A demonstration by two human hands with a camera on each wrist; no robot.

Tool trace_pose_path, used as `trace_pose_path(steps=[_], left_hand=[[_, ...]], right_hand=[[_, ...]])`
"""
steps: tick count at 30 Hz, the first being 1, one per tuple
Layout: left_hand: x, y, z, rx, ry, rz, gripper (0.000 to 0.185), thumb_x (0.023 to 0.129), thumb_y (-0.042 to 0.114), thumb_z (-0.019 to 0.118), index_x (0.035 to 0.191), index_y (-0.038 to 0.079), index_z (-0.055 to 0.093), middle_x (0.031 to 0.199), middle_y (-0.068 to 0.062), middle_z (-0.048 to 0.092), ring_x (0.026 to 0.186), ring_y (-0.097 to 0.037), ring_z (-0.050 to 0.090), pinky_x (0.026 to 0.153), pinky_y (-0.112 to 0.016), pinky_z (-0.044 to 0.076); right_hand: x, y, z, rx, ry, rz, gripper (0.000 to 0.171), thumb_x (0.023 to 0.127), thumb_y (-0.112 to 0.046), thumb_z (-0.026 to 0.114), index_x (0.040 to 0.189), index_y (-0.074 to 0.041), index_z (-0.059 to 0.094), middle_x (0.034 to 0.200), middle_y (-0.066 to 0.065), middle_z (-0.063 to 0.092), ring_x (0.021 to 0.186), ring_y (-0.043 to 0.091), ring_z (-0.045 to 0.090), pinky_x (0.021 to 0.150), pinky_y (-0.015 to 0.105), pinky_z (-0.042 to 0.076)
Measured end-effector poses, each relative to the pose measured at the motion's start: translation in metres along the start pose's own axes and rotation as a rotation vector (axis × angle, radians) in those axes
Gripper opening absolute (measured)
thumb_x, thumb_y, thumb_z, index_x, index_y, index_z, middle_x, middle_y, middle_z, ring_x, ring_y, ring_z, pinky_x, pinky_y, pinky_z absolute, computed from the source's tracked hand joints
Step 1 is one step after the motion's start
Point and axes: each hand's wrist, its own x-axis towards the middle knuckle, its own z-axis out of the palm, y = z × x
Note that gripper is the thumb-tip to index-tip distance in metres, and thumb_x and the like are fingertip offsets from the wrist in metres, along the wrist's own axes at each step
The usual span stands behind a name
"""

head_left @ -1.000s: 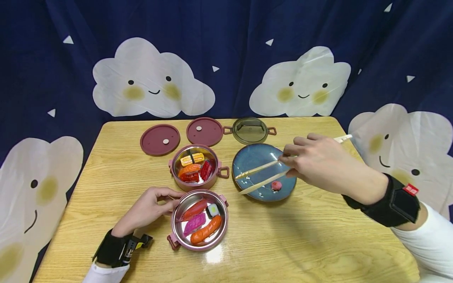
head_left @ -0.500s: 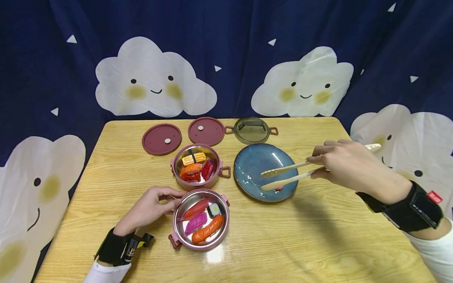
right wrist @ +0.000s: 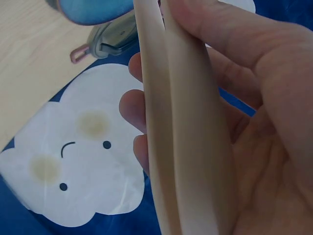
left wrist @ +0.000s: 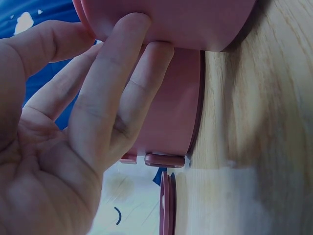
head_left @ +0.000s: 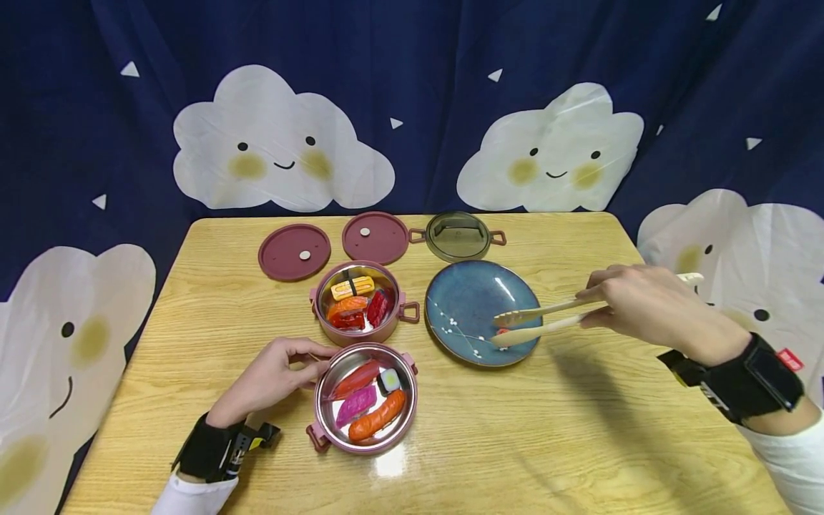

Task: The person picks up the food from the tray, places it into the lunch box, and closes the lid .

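My right hand (head_left: 644, 304) grips pale tongs (head_left: 531, 333), thumb on one arm and fingers on the other. The tongs' tips are low over the blue plate (head_left: 476, 286), around a small red piece (head_left: 503, 332) that they partly cover. My left hand (head_left: 277, 375) touches the near pink pot (head_left: 321, 415) at its left side. In the left wrist view, fairly straight fingers (left wrist: 100, 93) lie against the pot's outer wall. That pot holds a toy sausage (head_left: 378, 417), a purple sushi piece (head_left: 356, 405), a red piece (head_left: 357, 380) and a small roll (head_left: 389, 381).
Behind it, almost against it, stands a second pink pot (head_left: 360, 335) with several toy sushi pieces inside. Two maroon lids (head_left: 283, 250) and a glass lid (head_left: 458, 239) with side handles lie along the table's back. A dark blue curtain (head_left: 425, 164) with clouds hangs behind.
My right hand has moved right with the tongs, whose tips came from the plate's left side to the red piece and drew closer together. My left hand stays at the pot.
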Motion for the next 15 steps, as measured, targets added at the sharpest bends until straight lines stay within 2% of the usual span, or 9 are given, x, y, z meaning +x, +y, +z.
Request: trace_pose_path(steps=[9,15], left_hand=[[0.0,0.0,0.0,-0.007,-0.001,0.001,0.024,0.099,0.014,0.072,0.121,0.016,0.08,0.115,-0.002,0.081,0.103,-0.012,0.068,0.085,-0.024,0.052],[0.0,0.0,0.0,-0.001,0.002,0.003,0.024,0.099,0.012,0.071,0.121,0.015,0.08,0.115,-0.002,0.081,0.104,-0.012,0.068,0.087,-0.024,0.052]], right_hand=[[-0.005,0.007,0.01,-0.007,0.012,-0.004,0.026,0.068,-0.034,0.097,0.083,-0.03,0.075,0.075,-0.016,0.061,0.065,0.004,0.054,0.048,0.029,0.042],[-0.007,0.011,0.015,-0.002,0.028,-0.017,0.025,0.069,-0.032,0.097,0.084,-0.03,0.076,0.077,-0.018,0.062,0.065,0.001,0.054,0.048,0.026,0.041]])
